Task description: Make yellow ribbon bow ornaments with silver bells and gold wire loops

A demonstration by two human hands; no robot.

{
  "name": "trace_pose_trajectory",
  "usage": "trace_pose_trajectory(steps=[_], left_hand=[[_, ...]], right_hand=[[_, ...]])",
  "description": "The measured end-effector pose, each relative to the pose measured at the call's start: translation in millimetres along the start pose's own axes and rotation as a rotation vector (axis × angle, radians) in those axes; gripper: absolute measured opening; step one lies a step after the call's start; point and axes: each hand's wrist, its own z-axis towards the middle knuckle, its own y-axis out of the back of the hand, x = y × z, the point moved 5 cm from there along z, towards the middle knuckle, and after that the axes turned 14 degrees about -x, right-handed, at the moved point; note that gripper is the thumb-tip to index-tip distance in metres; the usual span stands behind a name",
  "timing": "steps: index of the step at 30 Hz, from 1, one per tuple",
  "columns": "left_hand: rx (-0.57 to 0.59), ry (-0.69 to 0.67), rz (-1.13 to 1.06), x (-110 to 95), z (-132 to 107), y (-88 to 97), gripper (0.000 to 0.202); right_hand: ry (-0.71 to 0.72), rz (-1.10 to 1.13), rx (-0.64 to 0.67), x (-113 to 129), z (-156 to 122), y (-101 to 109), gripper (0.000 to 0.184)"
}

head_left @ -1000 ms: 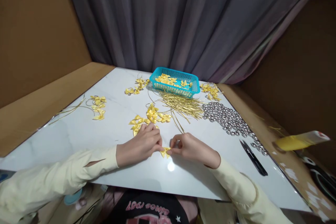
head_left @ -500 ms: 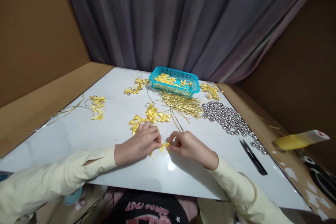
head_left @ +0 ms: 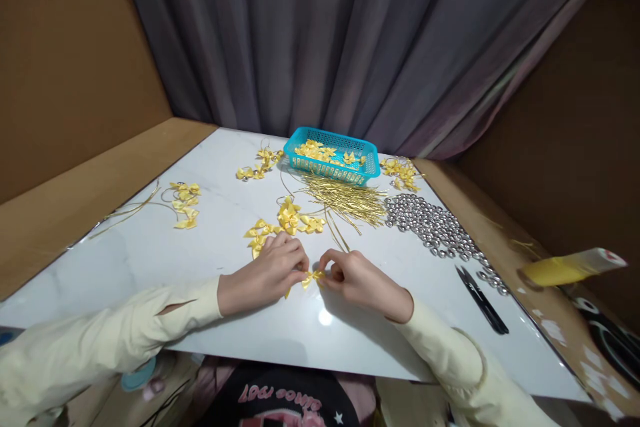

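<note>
Near the front of the white table, a small yellow ribbon bow [head_left: 313,277] is pinched between both hands. My left hand [head_left: 270,273] grips its left side with thumb and forefinger, the other fingers curled over. From the right, the thumb and forefinger of my right hand [head_left: 357,280] close on the other side of the bow. Just beyond the left hand lies a cluster of yellow bows [head_left: 290,215], partly covered by that hand. Gold twist ties [head_left: 350,199] lie in a loose heap behind the hands.
A turquoise basket [head_left: 371,173] holding yellow bows stands at the back. Silver bells or beads [head_left: 435,223] are spread on the right, with black thread snips [head_left: 481,300] nearer me. More bows [head_left: 186,203] lie at left. A yellow bottle [head_left: 570,268] is at the right edge.
Both hands stay in nearly the same place. The right hand has shifted very slightly left, and the bow between the fingertips has turned a little.
</note>
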Motion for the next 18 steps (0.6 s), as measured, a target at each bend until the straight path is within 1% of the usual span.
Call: trace_pose_trajectory(steps=[5,12,18], left_hand=[[-0.004,0.009,0.002,1.6,0.3,0.6,0.016],[0.008,0.027,0.028,0.7,1.5,3.8,0.019],[0.009,0.039,0.045,1.0,1.1,4.2,0.021]], right_hand=[[-0.069,-0.029,-0.005,-3.8,0.6,1.2,0.011],[-0.163,-0.056,-0.029,-10.9,2.2,0.6,0.016],[-0.191,-0.027,-0.02,-13.8,2.7,-0.3,0.019]])
